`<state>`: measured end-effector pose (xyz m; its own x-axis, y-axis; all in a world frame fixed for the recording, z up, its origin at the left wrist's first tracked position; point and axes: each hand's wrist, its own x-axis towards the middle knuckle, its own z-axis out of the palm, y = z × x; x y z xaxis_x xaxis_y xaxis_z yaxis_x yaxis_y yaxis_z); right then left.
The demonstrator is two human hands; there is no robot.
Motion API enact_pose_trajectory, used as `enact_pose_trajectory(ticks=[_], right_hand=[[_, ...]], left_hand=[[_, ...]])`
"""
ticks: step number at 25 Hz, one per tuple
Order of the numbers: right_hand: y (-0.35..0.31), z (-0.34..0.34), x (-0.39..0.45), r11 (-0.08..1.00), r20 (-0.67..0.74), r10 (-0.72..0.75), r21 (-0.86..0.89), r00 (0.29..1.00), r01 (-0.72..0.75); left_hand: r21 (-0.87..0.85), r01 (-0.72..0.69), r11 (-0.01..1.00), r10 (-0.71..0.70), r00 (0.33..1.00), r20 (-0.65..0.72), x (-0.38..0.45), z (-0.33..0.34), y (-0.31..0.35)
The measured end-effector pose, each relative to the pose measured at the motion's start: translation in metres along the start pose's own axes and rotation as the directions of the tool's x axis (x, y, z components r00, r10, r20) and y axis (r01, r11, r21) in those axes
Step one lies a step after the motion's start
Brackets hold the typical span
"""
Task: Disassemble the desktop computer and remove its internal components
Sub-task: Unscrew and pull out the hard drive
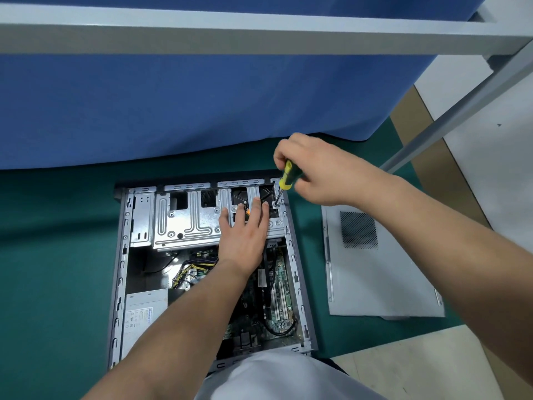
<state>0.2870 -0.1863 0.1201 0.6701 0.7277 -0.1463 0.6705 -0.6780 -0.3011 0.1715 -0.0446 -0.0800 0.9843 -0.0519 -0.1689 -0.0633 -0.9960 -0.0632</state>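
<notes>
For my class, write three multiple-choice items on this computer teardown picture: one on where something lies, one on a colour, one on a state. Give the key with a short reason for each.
1. Where does the removed side panel lie?
A. On the green mat, to the right of the case
B. Leaning upright on the blue cloth
C. On top of the power supply

2. What colour is the screwdriver handle?
A. Red and white
B. Yellow and black
C. All blue

3. What is the left hand doing?
A. Holding a cable in a closed grip
B. Lifting the motherboard
C. Resting flat, fingers spread, on the metal drive cage

Key: 1 A, the panel lies flat on the mat beside the open computer case. 2 B, the handle in the right hand shows yellow with black. 3 C, the palm is down on the cage and nothing is in it.
</notes>
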Motion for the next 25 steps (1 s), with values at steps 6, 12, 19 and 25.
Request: enact_pose_trajectory(ticks=[6,12,19,25], right_hand=[[0.001,0.01,0.001,0.955,-0.148,0.108,-0.258,0.983,-0.144],[0.001,0.011,0.0,0.973,-0.132,0.128,-0.173,0.983,-0.15],[0.003,0.012,-0.007,0.995,-0.138,0.102,0.002,0.985,-0.103],[0.007,0.006,-0.012,0.987,-0.178,0.149,0.085,0.973,-0.136]], left_hand=[[-0.002,0.004,1.0,-0.004,1.0,0.008,0.0,0.0,0.0],[0.0,0.005,1.0,-0.005,1.0,0.01,0.0,0.0,0.0],[0.001,0.004,1.0,-0.004,1.0,0.0,0.0,0.002,-0.001],[-0.008,0.003,1.0,-0.003,1.0,0.006,0.001,0.002,-0.003]])
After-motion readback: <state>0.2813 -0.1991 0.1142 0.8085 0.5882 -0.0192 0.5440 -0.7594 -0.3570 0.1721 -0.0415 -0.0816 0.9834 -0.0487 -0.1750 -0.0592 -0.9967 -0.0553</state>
